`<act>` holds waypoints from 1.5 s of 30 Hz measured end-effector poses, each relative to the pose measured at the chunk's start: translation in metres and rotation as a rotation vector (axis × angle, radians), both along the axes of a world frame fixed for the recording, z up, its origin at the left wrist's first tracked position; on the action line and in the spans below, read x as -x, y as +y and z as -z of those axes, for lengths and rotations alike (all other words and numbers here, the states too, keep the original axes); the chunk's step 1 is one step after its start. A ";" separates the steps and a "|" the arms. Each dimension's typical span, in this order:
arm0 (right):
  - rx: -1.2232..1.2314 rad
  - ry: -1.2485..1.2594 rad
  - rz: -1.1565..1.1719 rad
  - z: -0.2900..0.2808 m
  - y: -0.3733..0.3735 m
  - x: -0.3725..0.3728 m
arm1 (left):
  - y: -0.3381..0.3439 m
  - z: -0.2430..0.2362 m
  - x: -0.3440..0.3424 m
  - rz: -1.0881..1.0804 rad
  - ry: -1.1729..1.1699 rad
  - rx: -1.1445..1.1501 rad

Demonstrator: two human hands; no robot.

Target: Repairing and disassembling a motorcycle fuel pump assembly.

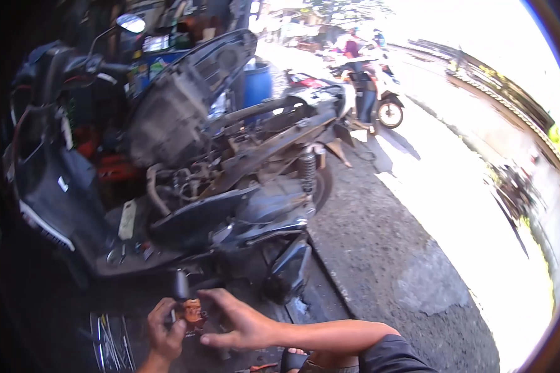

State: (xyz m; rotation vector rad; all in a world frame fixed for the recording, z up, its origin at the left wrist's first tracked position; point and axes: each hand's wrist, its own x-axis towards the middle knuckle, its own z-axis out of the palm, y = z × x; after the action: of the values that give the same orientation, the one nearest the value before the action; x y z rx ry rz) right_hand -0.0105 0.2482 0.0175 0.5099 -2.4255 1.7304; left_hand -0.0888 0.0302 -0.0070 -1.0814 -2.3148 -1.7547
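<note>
A small orange-brown part with a dark cylindrical end is held low in the picture, just in front of the partly stripped black scooter. It is gripped by the left hand, whose fingers are curled closed around its left side. The right hand is laid against its right side, fingers half open and extended leftward, thumb raised above it.

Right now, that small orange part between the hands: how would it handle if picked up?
The orange part looks small beside the left hand and right hand, so probably light. It seems rigid, as it shows no sag. In this greasy scooter setting it may be slippery, though blur hides its surface.
</note>
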 end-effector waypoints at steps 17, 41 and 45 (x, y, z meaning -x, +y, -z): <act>-0.096 -0.178 -0.094 0.027 0.009 0.005 | 0.024 0.008 -0.010 -0.090 -0.382 -0.311; 1.132 -0.947 0.086 0.099 -0.002 0.053 | 0.051 0.042 -0.016 0.258 -1.035 -0.676; 1.246 -0.742 0.017 0.137 -0.026 0.075 | 0.063 0.043 -0.012 0.383 -1.203 -0.698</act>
State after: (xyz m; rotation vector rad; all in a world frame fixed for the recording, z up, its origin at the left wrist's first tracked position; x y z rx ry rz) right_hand -0.0854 0.2223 -0.1190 -0.3695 -1.0106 3.2213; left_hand -0.0766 0.0931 -0.0499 -0.3166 -1.4052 -3.6545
